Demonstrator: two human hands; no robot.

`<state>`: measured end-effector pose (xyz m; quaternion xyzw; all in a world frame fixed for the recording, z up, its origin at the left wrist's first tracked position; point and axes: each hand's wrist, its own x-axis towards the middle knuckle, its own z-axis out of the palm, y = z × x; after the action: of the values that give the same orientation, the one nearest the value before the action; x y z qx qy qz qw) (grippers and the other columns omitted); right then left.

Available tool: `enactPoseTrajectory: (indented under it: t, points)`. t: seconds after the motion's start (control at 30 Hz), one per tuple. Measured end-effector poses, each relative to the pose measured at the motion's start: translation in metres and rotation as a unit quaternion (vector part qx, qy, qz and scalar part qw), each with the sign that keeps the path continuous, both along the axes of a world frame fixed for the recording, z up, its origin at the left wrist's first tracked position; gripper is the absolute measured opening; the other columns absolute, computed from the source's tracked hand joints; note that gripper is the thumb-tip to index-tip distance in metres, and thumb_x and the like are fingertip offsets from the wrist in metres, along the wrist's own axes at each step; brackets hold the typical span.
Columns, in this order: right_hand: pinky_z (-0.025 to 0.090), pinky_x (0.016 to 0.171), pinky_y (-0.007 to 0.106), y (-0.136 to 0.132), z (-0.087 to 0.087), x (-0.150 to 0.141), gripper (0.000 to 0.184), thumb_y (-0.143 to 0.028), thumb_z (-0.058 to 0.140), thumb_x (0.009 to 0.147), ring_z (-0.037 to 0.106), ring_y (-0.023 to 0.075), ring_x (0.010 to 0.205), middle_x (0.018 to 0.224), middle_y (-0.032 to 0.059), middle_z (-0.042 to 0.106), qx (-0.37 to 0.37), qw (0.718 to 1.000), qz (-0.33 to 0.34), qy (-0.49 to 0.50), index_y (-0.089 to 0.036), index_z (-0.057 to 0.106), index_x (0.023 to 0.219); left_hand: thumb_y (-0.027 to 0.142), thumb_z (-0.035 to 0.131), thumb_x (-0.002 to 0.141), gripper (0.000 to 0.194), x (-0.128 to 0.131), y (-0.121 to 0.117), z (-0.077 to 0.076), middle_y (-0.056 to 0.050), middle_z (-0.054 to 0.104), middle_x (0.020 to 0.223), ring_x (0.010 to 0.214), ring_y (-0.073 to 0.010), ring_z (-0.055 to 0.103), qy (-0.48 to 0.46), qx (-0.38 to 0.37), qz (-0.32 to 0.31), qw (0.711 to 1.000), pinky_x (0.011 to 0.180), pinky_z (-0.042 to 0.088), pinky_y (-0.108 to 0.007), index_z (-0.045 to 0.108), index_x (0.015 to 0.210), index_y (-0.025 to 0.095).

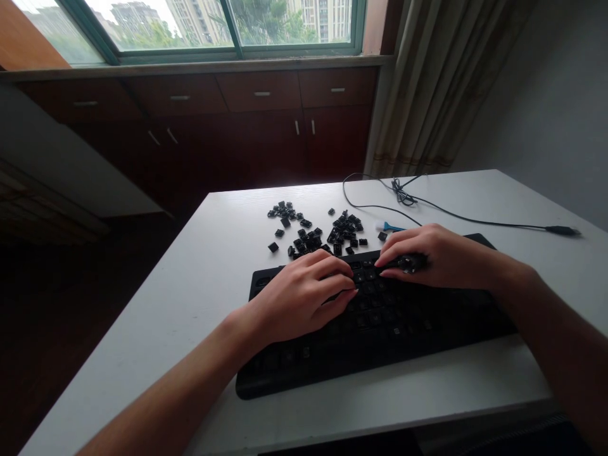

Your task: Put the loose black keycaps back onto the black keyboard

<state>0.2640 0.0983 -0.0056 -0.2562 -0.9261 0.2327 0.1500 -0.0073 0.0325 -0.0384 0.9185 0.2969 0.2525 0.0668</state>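
Note:
A black keyboard [332, 351] lies slightly askew on the white table, many of its key positions without caps. My left hand [306, 288] rests on its left half, fingers extended and slightly bent, with the fingertips at the upper middle keys. I see nothing held in it. Over the upper right part, my right hand [434, 256] is closed around a dark tool with a glossy, rounded handle [414, 262]; its exact kind is unclear. The fingertips point left at the keys, close to my left hand. Loose black keycaps [344, 231] lie in heaps behind the keyboard.
A small blue tool with a pale tip [392, 227] lies behind the keyboard. A black cable [470, 218], partly bundled, runs across the table [190, 304] to a dark plug [563, 231]. Wooden cabinets [266, 139] stand beyond under a window, with a curtain [427, 82] at right.

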Motion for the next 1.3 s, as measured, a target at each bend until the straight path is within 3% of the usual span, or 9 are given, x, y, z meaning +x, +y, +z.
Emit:
enactPoseTrajectory:
  t: [0.53, 0.67, 0.77, 0.87, 0.93, 1.03, 1.13, 1.23, 1.3]
  points:
    - [0.054, 0.075, 0.029, 0.002, 0.003, 0.001, 0.024, -0.041, 0.073, 0.084, 0.070, 0.0183, 0.083, 0.096, 0.0022, 0.076, -0.053, 0.998, -0.023, -0.001, -0.025, 0.077, 0.102, 0.022, 0.056, 0.097, 0.014, 0.000, 0.001, 0.000, -0.007, 0.069, 0.108, 0.097, -0.0195, 0.060, 0.003, 0.004, 0.001, 1.000, 0.087, 0.053, -0.036, 0.068, 0.102, 0.017]
    - [0.045, 0.058, 0.027, -0.005, 0.007, -0.002, 0.024, -0.043, 0.074, 0.083, 0.057, 0.0132, 0.061, 0.068, -0.0015, 0.065, -0.031, 0.993, -0.087, 0.073, -0.021, 0.068, 0.076, 0.023, 0.055, 0.097, 0.015, 0.000, 0.001, 0.000, -0.008, 0.069, 0.108, 0.096, -0.0201, 0.060, 0.005, 0.003, 0.001, 1.000, 0.086, 0.054, -0.037, 0.068, 0.102, 0.018]
    - [0.030, 0.047, 0.028, -0.015, 0.008, -0.010, 0.040, -0.040, 0.068, 0.089, 0.039, 0.0100, 0.049, 0.054, -0.0040, 0.044, -0.099, 0.958, -0.137, 0.230, -0.020, 0.051, 0.059, 0.023, 0.055, 0.097, 0.015, 0.001, 0.001, 0.000, -0.008, 0.069, 0.108, 0.096, -0.0199, 0.061, 0.003, 0.001, 0.000, 1.000, 0.086, 0.054, -0.036, 0.069, 0.102, 0.018]
    - [0.025, 0.042, 0.029, -0.022, 0.004, -0.023, 0.051, -0.039, 0.060, 0.095, 0.032, 0.0099, 0.043, 0.048, -0.0044, 0.033, -0.227, 0.879, -0.104, 0.406, -0.020, 0.041, 0.051, 0.023, 0.054, 0.098, 0.016, 0.000, 0.002, -0.001, -0.007, 0.069, 0.108, 0.094, -0.0193, 0.062, 0.004, -0.002, 0.000, 1.000, 0.084, 0.053, -0.036, 0.069, 0.102, 0.018]
    - [0.024, 0.040, 0.029, -0.022, 0.001, -0.034, 0.056, -0.040, 0.059, 0.095, 0.030, 0.0098, 0.039, 0.045, -0.0049, 0.029, -0.296, 0.835, -0.088, 0.456, -0.021, 0.036, 0.048, 0.024, 0.054, 0.098, 0.017, 0.000, 0.002, -0.001, -0.007, 0.070, 0.108, 0.093, -0.0189, 0.062, 0.006, -0.001, -0.001, 1.000, 0.083, 0.053, -0.035, 0.069, 0.103, 0.018]
    - [0.028, 0.040, 0.029, -0.021, 0.003, -0.049, 0.055, -0.046, 0.061, 0.093, 0.038, 0.0100, 0.039, 0.044, -0.0044, 0.035, -0.350, 0.832, -0.110, 0.417, -0.021, 0.040, 0.049, 0.024, 0.053, 0.098, 0.018, 0.000, 0.002, -0.001, -0.007, 0.070, 0.107, 0.093, -0.0186, 0.063, 0.010, 0.007, -0.003, 1.000, 0.084, 0.053, -0.035, 0.069, 0.102, 0.018]
    - [0.029, 0.040, 0.028, -0.021, 0.014, -0.057, 0.053, -0.049, 0.064, 0.091, 0.040, 0.0096, 0.041, 0.047, -0.0042, 0.039, -0.316, 0.835, -0.126, 0.432, -0.020, 0.045, 0.051, 0.024, 0.052, 0.099, 0.018, 0.001, 0.002, -0.001, -0.007, 0.070, 0.107, 0.093, -0.0186, 0.064, 0.013, 0.016, -0.005, 1.000, 0.084, 0.054, -0.035, 0.069, 0.102, 0.018]
    - [0.020, 0.037, 0.028, -0.024, 0.018, -0.062, 0.056, -0.042, 0.064, 0.092, 0.027, 0.0078, 0.037, 0.044, -0.0060, 0.029, -0.270, 0.795, -0.117, 0.530, -0.021, 0.038, 0.047, 0.024, 0.052, 0.099, 0.019, 0.001, 0.002, -0.001, -0.007, 0.070, 0.107, 0.094, -0.0188, 0.064, 0.014, 0.020, -0.007, 1.000, 0.085, 0.053, -0.036, 0.069, 0.103, 0.017]
    - [0.016, 0.036, 0.028, -0.024, 0.012, -0.064, 0.057, -0.040, 0.064, 0.092, 0.023, 0.0078, 0.035, 0.042, -0.0064, 0.026, -0.281, 0.784, -0.118, 0.541, -0.021, 0.036, 0.046, 0.025, 0.051, 0.099, 0.019, 0.001, 0.002, -0.002, -0.008, 0.070, 0.106, 0.093, -0.0189, 0.063, 0.015, 0.020, -0.010, 1.000, 0.085, 0.053, -0.036, 0.068, 0.102, 0.017]
